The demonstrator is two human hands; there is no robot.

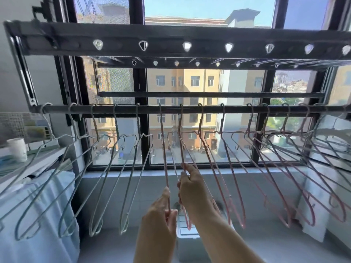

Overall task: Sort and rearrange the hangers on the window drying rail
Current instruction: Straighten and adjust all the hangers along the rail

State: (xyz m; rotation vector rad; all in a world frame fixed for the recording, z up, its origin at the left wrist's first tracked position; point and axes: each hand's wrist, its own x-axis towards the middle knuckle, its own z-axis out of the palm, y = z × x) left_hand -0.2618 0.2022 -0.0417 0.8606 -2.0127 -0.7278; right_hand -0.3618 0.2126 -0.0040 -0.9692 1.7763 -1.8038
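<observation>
Both grips tight: left hand (161,209) pinches a pink hanger (163,145) low down, right hand (191,186), just at 1 o'clock, curls round the next hanger (182,149), both running up at 12 o'clock to the rail (235,109).

Pale blue hangers (116,123) left, pink hangers (243,223) right

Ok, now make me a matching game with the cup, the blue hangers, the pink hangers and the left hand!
Things:
1. paper cup
2. pale blue hangers
3. pink hangers
4. left hand

Where or what:
A. hanging on the right part of the rail
B. standing on the shelf at the far left
C. pinching a pink hanger low down
D. hanging on the left part of the rail

Pairs: 1-B, 2-D, 3-A, 4-C.
</observation>
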